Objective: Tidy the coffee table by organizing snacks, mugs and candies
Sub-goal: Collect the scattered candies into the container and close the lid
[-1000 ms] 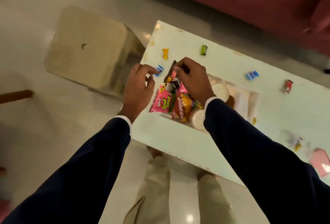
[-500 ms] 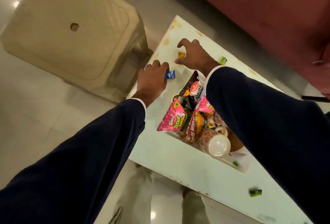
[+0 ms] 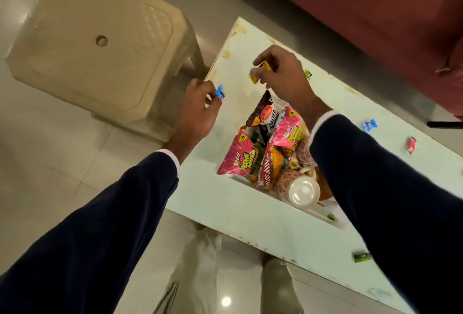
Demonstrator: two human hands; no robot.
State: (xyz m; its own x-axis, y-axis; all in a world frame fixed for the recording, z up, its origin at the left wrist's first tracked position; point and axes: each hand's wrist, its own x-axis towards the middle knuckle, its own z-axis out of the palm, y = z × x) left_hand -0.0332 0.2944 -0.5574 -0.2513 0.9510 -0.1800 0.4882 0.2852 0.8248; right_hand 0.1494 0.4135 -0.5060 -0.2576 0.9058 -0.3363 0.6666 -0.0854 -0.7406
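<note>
My left hand (image 3: 199, 110) pinches a small blue candy (image 3: 220, 92) above the left edge of the white coffee table (image 3: 238, 208). My right hand (image 3: 283, 75) holds a yellow candy (image 3: 260, 73) lifted off the table's far end. Between my arms a white tray (image 3: 333, 221) holds pink snack packets (image 3: 240, 158), an orange packet (image 3: 270, 171), a brown packet (image 3: 263, 110) and a patterned mug (image 3: 298, 186) lying on its side. Loose candies lie on the table: green (image 3: 308, 74), blue (image 3: 369, 125), red (image 3: 411, 144) and green (image 3: 362, 256).
A beige plastic stool (image 3: 100, 45) stands on the tiled floor left of the table. A dark red sofa (image 3: 363, 13) runs along the table's far side. My legs in light trousers (image 3: 200, 276) stand at the table's near edge.
My right hand left the snack packets, reached to the table's far end and picked up the yellow candy. My left hand closed on the blue candy and lifted it.
</note>
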